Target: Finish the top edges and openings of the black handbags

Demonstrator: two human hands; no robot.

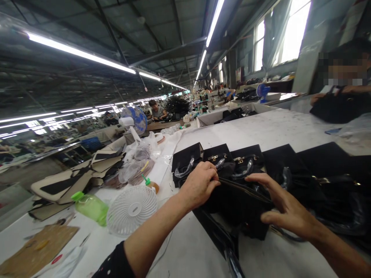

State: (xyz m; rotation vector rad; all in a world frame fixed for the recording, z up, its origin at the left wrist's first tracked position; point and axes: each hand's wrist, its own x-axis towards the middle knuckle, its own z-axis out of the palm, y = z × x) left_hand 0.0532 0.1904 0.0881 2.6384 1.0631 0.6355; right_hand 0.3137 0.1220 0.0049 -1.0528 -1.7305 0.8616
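A black handbag (pixel 237 206) lies tilted on the white table in front of me, its zipped top edge towards the upper side. My left hand (pixel 200 184) is closed, thumb and fingers pinching the bag's upper left corner. Around the bag's right end, my right hand (pixel 286 206) has its thumb and fingers spread apart; whether the fingertips touch the bag I cannot tell. A plastic-wrapped handle (pixel 232 262) hangs at the bag's near side. Just behind stands a row of several black handbags (pixel 246 154) with gold-coloured clasps and wrapped handles.
To the left are a white fan (pixel 133 210), a green bottle (pixel 91 208), a small glue bottle (pixel 151 184) and a brown board (pixel 37 247). Cut pieces (pixel 75 177) lie stacked beyond. Across the white table (pixel 220 133), a person (pixel 344 85) handles a black bag.
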